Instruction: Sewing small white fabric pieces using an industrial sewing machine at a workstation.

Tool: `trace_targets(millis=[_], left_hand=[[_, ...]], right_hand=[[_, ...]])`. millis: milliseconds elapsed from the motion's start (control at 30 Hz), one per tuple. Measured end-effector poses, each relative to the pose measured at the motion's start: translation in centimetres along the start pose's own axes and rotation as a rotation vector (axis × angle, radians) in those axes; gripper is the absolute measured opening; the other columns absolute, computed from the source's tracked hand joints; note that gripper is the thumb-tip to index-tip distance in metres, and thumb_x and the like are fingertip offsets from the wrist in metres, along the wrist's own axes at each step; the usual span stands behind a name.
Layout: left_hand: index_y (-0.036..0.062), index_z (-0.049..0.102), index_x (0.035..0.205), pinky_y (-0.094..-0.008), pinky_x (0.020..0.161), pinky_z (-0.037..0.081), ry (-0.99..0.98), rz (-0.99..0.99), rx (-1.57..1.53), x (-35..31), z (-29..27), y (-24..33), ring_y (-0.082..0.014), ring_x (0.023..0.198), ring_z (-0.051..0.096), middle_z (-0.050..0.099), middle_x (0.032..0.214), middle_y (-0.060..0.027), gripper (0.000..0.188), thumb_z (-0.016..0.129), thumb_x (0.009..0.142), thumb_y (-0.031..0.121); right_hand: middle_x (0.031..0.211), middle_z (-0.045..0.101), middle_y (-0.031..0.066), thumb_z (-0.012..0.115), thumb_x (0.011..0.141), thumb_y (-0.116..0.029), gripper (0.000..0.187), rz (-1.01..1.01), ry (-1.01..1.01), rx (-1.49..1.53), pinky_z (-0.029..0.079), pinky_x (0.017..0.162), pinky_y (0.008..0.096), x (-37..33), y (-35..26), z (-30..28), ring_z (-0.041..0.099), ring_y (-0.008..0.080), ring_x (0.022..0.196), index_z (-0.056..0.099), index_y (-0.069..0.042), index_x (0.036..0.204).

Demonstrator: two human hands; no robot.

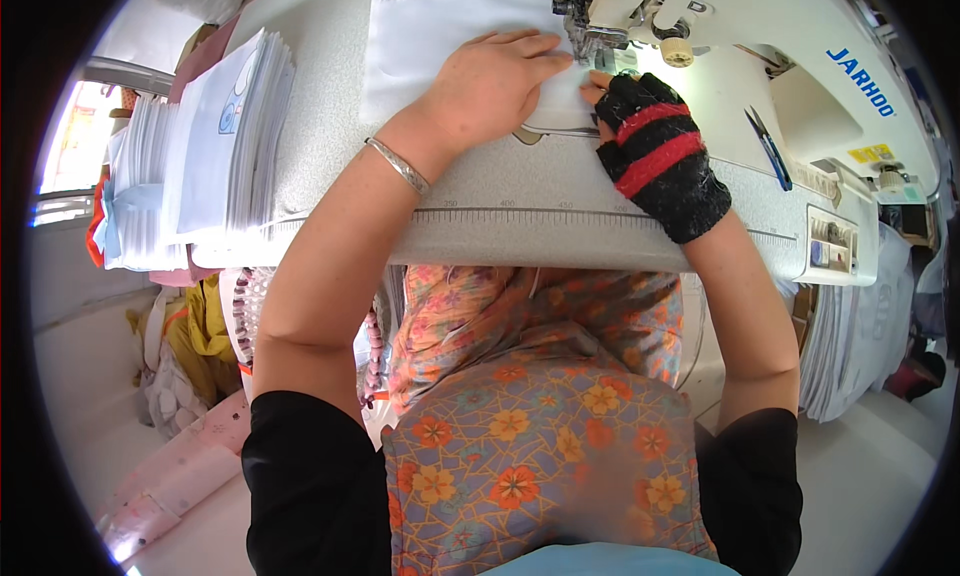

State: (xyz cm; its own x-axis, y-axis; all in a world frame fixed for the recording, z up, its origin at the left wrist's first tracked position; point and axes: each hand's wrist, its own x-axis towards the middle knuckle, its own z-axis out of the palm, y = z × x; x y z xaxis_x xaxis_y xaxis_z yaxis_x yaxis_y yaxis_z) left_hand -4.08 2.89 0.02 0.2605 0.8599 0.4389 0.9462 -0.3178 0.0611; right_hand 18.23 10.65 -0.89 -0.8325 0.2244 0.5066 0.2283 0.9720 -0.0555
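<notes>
A white fabric piece [410, 36] lies on the sewing machine's bed, its right edge under the presser foot [590, 51]. My left hand [495, 86] rests flat on this cloth, fingers stretched toward the foot, with a silver bangle on the wrist. Just right of the needle area, my right hand [655, 141] wears a black fingerless glove with red stripes. Its fingers are curled, and the thumb and fingertip seem to pinch the cloth's right edge close to the foot; the other fingertips are partly hidden.
Blue-handled thread snips [770, 151] lie right of my right hand, below the machine arm [790, 36]. Stacked white fabric pieces [225, 146] stand at the table's left. A ruler scale [480, 215] runs along the front edge. A small parts tray [832, 244] sits at the right corner.
</notes>
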Motion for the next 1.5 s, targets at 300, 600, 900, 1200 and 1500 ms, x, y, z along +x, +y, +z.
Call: trace_targets(millis=[300,600,900,1200,1500], left_hand=[[0.0139,0.066,0.123,-0.0385,0.103,0.047,-0.033,-0.004,-0.004,-0.1,-0.4,-0.2,-0.0283,0.122,0.057,0.061,0.133,-0.0082,0.039,0.055,0.086,0.008],[0.0108,0.067,0.118,-0.0390,0.092,0.053,-0.317,-0.118,0.034,1.6,-4.1,2.2,-0.0267,0.116,0.060,0.063,0.127,-0.0069,0.034,0.052,0.088,0.010],[0.0061,0.053,0.138,-0.0532,0.114,0.030,-0.105,-0.003,0.107,-3.5,-0.7,4.3,-0.0308,0.139,0.041,0.047,0.147,-0.0156,0.052,0.053,0.094,0.035],[-0.0009,0.049,0.139,-0.0592,0.114,0.028,-0.104,-0.179,0.014,-3.6,-0.6,8.5,-0.0312,0.141,0.039,0.045,0.149,-0.0174,0.061,0.056,0.092,0.038],[0.0007,0.054,0.133,-0.0540,0.112,0.034,-0.057,-0.161,0.035,-2.3,-0.9,6.6,-0.0297,0.135,0.045,0.052,0.142,-0.0155,0.054,0.062,0.089,0.032]], right_hand=[[0.121,0.063,0.0136,0.059,0.080,-0.001,0.034,0.018,0.008,0.041,0.048,0.093,0.0456,0.1,0.1,0.2,0.060,0.0350,0.105,0.061,-0.006,0.114],[0.118,0.064,0.0140,0.060,0.083,-0.005,0.028,0.077,0.156,0.182,0.049,0.094,0.0432,0.1,0.0,-0.4,0.061,0.0351,0.104,0.065,-0.005,0.111],[0.117,0.065,0.0117,0.060,0.082,-0.005,0.030,0.073,0.047,0.181,0.049,0.094,0.0427,-0.1,0.4,0.0,0.061,0.0337,0.106,0.067,-0.007,0.110],[0.123,0.064,0.0106,0.063,0.079,-0.017,0.038,0.023,-0.066,0.061,0.043,0.103,0.0449,-0.8,0.7,0.0,0.059,0.0298,0.112,0.065,-0.007,0.116],[0.123,0.064,0.0116,0.063,0.079,-0.015,0.035,0.030,-0.049,0.060,0.044,0.100,0.0450,-0.6,-0.1,-0.6,0.059,0.0310,0.111,0.065,-0.005,0.113]])
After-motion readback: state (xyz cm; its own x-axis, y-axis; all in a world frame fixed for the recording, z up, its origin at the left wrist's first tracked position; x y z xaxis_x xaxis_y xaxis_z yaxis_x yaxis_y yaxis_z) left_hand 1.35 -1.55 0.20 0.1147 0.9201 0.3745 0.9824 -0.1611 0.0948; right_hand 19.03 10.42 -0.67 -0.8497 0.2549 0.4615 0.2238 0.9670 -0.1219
